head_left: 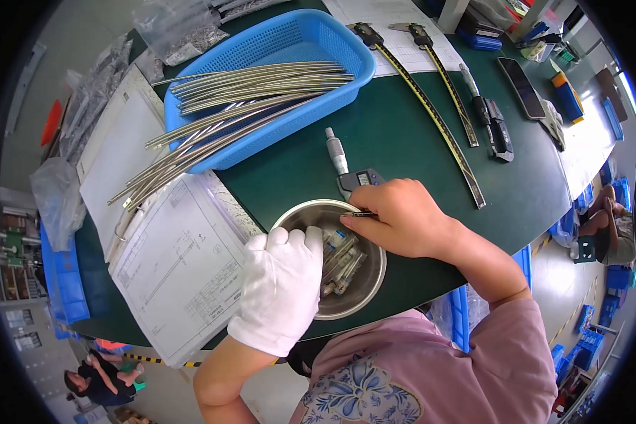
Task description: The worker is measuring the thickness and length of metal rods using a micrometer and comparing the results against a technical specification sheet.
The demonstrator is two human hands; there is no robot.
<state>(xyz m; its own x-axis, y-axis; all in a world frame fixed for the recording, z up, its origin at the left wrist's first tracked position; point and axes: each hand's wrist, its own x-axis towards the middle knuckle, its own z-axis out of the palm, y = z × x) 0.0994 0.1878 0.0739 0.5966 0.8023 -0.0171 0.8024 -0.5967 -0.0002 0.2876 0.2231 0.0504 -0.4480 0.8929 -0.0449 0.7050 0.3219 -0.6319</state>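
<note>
A round metal bowl (376, 283) sits at the table's near edge, holding several small clear and metallic pieces (345, 265). Over its left side is my left hand (279, 283) in a white glove, fingers curled closed; whatever they hold, if anything, is hidden. Bare and closed, my right hand (405, 219) grips a thin dark pen-like tool (359, 214) above the bowl's far right rim; its exact kind is unclear. Just beyond the bowl lies a digital micrometer (338, 155), its lower part partly behind my right hand.
A blue perforated basket (261, 145) with several long metal rods (261, 85) stands at the far left. Drawing sheets (180, 272) lie left of the bowl. Two calipers (431, 106), a second micrometer (495, 124) and a phone (521, 87) lie at the right. Other people sit farther off.
</note>
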